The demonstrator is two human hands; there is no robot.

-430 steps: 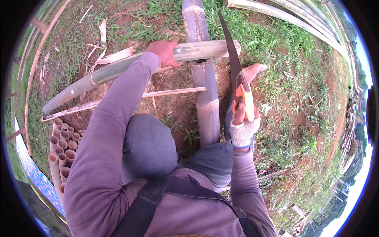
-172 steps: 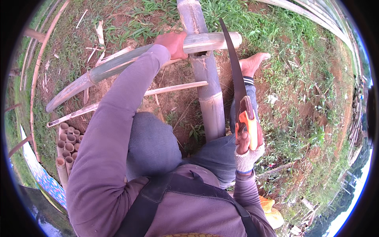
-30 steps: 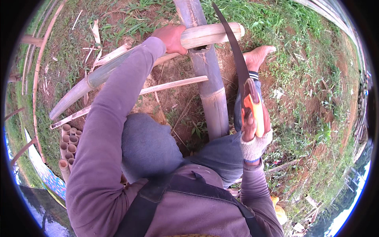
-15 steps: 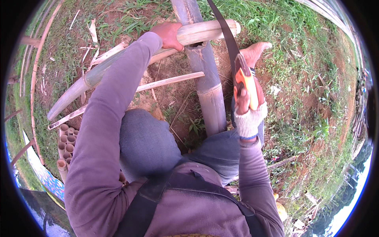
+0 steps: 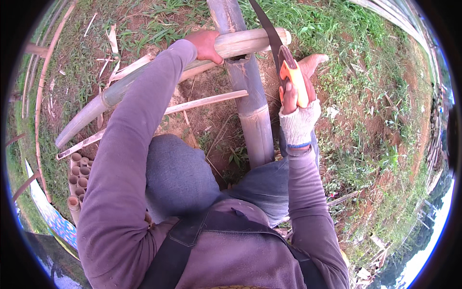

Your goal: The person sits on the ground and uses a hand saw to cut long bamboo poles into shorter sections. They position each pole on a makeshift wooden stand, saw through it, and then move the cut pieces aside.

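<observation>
My bare left hand (image 5: 204, 46) is wrapped round a bamboo pole (image 5: 245, 41), which lies across a thicker grey bamboo log (image 5: 255, 111). To the left the pole runs on under my forearm to its far lower end. In a white fingerless glove, my right hand (image 5: 299, 113) grips the orange handle of a handsaw (image 5: 294, 79). The dark blade passes over the pole close to its right end, pointing up and away from me. Whether the teeth have cut into the pole, I cannot tell.
A split bamboo strip (image 5: 207, 102) rests with one end on the log. Short cut bamboo tubes (image 5: 77, 178) are stacked at the left. My bare foot (image 5: 313, 62) is just right of the blade. Grass and bamboo scraps cover the ground; long poles (image 5: 385, 14) lie far right.
My right hand and the saw have pushed away from me and slightly left, so the handle is nearer the pole. My left hand keeps its hold on the bamboo.
</observation>
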